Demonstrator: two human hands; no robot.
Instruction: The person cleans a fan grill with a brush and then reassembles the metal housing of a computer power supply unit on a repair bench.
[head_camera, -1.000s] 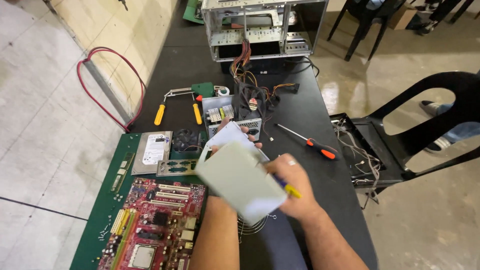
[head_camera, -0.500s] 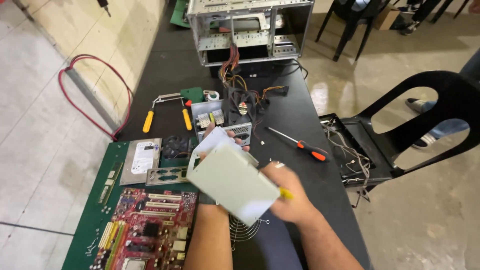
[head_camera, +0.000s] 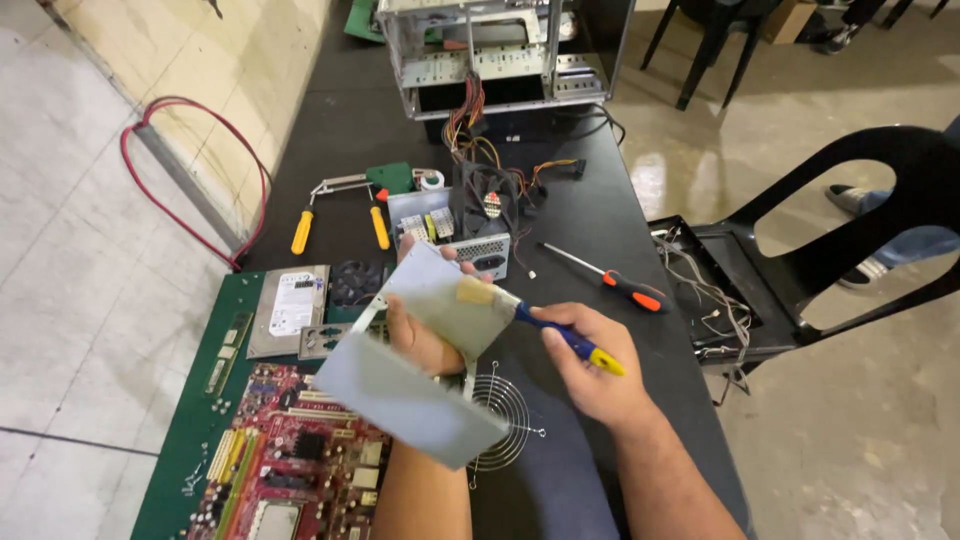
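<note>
Black table (head_camera: 590, 180) below — my left hand (head_camera: 420, 335) grips the grey metal cover (head_camera: 420, 360), tilted; right hand (head_camera: 590, 365) closed on brush (head_camera: 545, 325), bristles touching it.

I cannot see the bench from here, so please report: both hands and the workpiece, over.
Left hand grips bent grey sheet-metal cover. Right hand holds blue-and-yellow-handled screwdriver, tip on cover. Round wire fan grille lies beneath.

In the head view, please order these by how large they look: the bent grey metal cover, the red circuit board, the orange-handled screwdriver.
1. Bent grey metal cover, though it is nearest the camera, in the left hand.
2. Red circuit board, partly cut off, so these two are unsure.
3. Orange-handled screwdriver.
</note>
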